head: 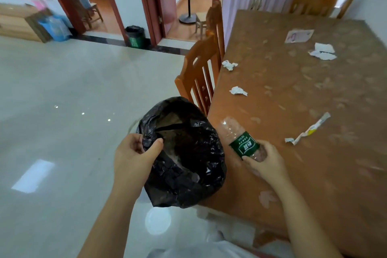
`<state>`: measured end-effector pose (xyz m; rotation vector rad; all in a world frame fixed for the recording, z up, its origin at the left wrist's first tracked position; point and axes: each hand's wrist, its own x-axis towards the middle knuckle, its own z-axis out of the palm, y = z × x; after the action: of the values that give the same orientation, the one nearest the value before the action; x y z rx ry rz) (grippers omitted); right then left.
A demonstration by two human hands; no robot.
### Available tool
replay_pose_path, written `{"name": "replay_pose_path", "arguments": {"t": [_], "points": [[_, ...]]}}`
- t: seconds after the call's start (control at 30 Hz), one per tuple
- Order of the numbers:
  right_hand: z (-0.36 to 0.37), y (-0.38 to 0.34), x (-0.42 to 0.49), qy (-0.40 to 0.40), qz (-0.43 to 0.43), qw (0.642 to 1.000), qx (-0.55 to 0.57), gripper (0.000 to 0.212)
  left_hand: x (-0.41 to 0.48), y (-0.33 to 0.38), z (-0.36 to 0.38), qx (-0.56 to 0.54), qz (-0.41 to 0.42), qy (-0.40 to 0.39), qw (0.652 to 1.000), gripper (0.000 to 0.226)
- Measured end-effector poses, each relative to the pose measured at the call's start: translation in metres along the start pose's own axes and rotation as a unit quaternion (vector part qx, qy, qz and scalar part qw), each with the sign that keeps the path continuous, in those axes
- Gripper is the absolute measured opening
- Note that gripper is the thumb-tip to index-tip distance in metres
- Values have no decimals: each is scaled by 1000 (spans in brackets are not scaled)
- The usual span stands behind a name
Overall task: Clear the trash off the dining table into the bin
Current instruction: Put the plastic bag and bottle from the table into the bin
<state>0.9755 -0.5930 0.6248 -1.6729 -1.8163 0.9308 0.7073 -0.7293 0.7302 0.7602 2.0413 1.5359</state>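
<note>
item: black bin bag [184, 153], lining a bin, mouth open upward, held just beside the near left edge of the table [293, 94]. left hand [136, 153]: thumb and fingers [156, 145] pinched together on the bag's rim at its near left side. right hand [266, 161]: fingers clamped around a clear plastic bottle [238, 138] with a green label, held tilted, its far end pointing up and away, just right of the bag's mouth and over the table edge. table: covered in a brown patterned cloth. trash on it: one crumpled white tissue [229, 65] near the left edge beside a chair; a second crumpled tissue [238, 90] nearer, also close to the left edge; a twisted white and yellow wrapper [307, 130] right of the bottle; a small heap of torn white paper [322, 51] towards the far right; a flat printed card [299, 35] beyond it. two wooden chairs [201, 73] stand pushed in at the table's left side. across the pale tiled floor, a small green bin with a black liner [135, 35] stands against the wall between two doorways.
</note>
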Motion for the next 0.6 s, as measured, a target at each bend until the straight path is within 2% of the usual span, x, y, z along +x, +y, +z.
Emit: {"name": "replay_pose_path", "arguments": {"t": [0.13,0.27,0.47,0.6], "points": [[-11,-51,-8,3,-49,997,55,55,14,1,-9,-11,14,-17,1000,38],[-9,-86,-20,-83,-76,992,54,56,24,1,-19,-24,23,-32,999,43],[22,-133,-11,-218,-154,962,-64,64,27,-2,-28,-29,43,-52,997,40],[53,-155,-4,-251,-185,938,-152,70,29,-4,-30,-39,54,-44,997,37]]}}
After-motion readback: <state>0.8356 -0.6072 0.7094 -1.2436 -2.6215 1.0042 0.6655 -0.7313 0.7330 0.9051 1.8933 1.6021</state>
